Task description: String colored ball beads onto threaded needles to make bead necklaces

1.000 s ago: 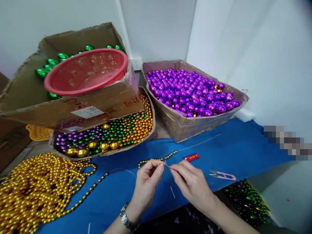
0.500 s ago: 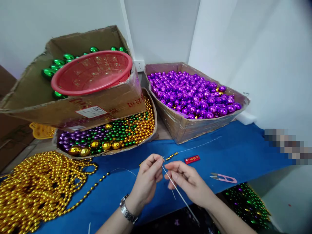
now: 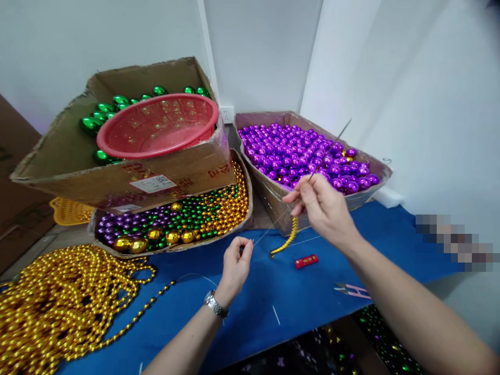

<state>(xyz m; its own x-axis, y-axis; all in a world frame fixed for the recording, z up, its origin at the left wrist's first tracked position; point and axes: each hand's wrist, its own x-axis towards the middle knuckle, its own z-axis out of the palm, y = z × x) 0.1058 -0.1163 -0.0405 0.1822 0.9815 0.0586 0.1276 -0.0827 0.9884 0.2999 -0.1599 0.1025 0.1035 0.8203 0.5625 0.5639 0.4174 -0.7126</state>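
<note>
My right hand (image 3: 328, 211) is raised in front of the purple beads, fingers closed on a long thin needle (image 3: 339, 138) that points up to the right. From it a fine thread (image 3: 272, 227) runs down left to my left hand (image 3: 236, 265), whose thumb and forefinger pinch its end. A short string of gold beads (image 3: 291, 239) dangles in a curve just below my right hand; whether that hand also holds it is hidden. On the blue cloth (image 3: 253, 323) lie a small red packet (image 3: 307, 261) and pink thread snips (image 3: 351, 290).
A heap of gold bead strings (image 3: 58, 307) covers the left side. Behind stand a carton of purple beads (image 3: 297, 151), a tray of mixed beads (image 3: 195, 219) and a carton (image 3: 183, 174) topped by a red basket (image 3: 156, 148). A yellow basket (image 3: 66, 211) sits far left.
My hands have moved apart. The right one rose up and right, the needle swinging from pointing down to pointing up. Thread now stretches between them, and the gold bead string has lifted partly off the cloth.
</note>
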